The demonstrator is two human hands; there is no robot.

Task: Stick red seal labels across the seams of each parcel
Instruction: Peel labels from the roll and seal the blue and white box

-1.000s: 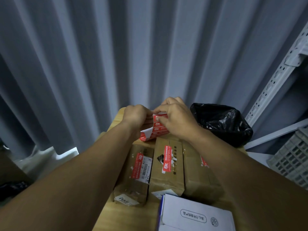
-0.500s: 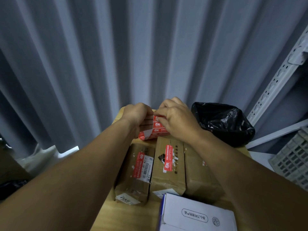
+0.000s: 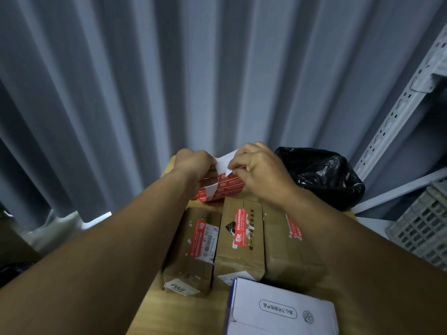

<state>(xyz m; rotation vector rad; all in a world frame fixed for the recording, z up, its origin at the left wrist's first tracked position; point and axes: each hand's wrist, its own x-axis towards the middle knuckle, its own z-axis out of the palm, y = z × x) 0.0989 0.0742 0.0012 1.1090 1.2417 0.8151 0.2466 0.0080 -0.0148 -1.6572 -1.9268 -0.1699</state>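
Since half a second before, a white strip (image 3: 226, 163) had come up from the top of the pad of red seal labels (image 3: 228, 187); earlier the top of the pad lay flat under the fingers. The right hand (image 3: 262, 171) pinched this white strip between thumb and fingertips, and the strip stood up between both hands; the left hand (image 3: 193, 163) gripped the left end of the pad with curled fingers. The pad was at the far side of the wooden table (image 3: 183, 315), just beyond three cardboard parcels that lay side by side and touched each other. The left parcel (image 3: 188, 264) carried a red seal (image 3: 197, 238) beside a barcode label; the middle parcel (image 3: 242, 259) carried one (image 3: 240, 227) along its top; the right parcel (image 3: 283, 257) showed one (image 3: 294, 226) partly hidden by the right forearm. A white carton (image 3: 278, 310) lay nearest, in front of the parcels; a black plastic bag (image 3: 321, 175) sat at the far right of the table. Behind hung a grey curtain (image 3: 217, 68); on the right stood a metal shelf post (image 3: 399, 102) and a grey crate (image 3: 423, 228).
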